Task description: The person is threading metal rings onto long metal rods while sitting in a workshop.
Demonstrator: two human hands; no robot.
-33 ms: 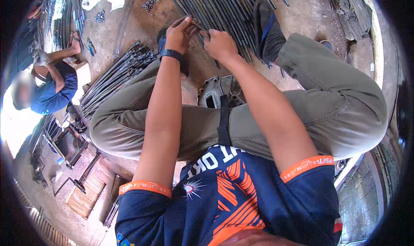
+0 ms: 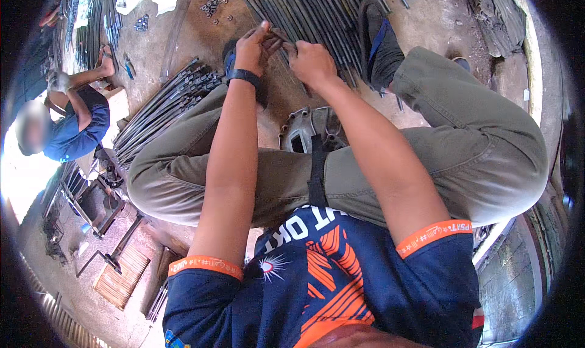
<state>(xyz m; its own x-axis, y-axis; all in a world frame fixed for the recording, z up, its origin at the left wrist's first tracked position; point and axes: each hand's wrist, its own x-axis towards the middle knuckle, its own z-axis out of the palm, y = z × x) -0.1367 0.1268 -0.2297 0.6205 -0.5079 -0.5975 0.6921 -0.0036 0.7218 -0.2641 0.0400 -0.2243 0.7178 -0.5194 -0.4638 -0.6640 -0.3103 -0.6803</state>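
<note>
My left hand [image 2: 255,48], with a dark band on its wrist, is closed, thumb up and fingers curled. Close to its right, my right hand [image 2: 312,61] is also closed, its thumb and forefinger pinched toward the left fingers. Whatever sits between the fingertips is dark, small and mostly hidden, so I cannot make out its kind. Both hands are above the near ends of a wide spread of long dark metal rods [image 2: 298,7] on the floor. Beneath my forearms, between my crossed legs, lies a grey cast-metal housing [image 2: 297,128], partly covered by a hanging black strap [image 2: 316,171].
Several small nuts [image 2: 214,3] and a smaller bluish pile [image 2: 141,23] lie on the floor. A bundle of dark rods [image 2: 170,101] rests by my left knee, with pliers [image 2: 128,66] beyond it. Another person [image 2: 79,122] sits at far left. A wooden slatted piece [image 2: 122,276] lies lower left.
My left thumb and fingers have shifted very slightly. Otherwise the hands, rods and surroundings look the same.
</note>
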